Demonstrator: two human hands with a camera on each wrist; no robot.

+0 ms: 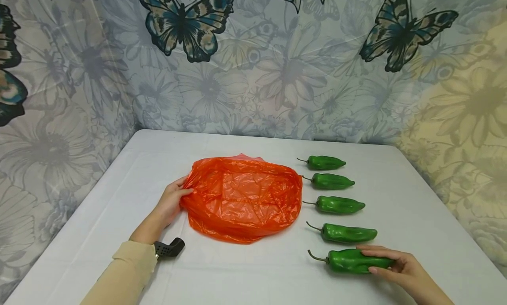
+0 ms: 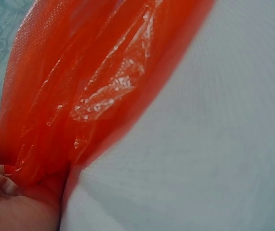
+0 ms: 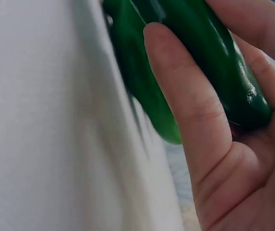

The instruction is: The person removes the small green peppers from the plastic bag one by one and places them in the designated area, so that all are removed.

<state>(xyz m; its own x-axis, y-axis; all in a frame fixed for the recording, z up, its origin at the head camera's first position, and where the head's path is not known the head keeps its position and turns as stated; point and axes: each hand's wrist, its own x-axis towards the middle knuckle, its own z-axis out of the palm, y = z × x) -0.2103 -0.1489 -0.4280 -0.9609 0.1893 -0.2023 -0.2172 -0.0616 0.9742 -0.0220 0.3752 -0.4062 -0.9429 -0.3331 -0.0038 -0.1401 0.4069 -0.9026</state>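
An orange-red plastic bag point(image 1: 253, 203) lies spread out and crinkled on the white table. My left hand point(image 1: 169, 203) pinches its left edge between thumb and fingers; in the left wrist view the film of the bag point(image 2: 89, 82) gathers at that hand point(image 2: 22, 209). At the front right, my right hand point(image 1: 402, 266) holds the tip end of the nearest green pepper point(image 1: 346, 261), thumb on the near side and fingers on the far side. Close up, the held pepper point(image 3: 229, 72) lies between thumb and fingers, with another pepper point(image 3: 142, 82) behind it.
Beyond the held pepper, several more green peppers point(image 1: 348, 233) form a column right of the bag, stems pointing left. A white cloth covers the table point(image 1: 237, 278). Butterfly-patterned fabric point(image 1: 289, 71) hangs behind it. A black device point(image 1: 170, 248) sits at my left wrist.
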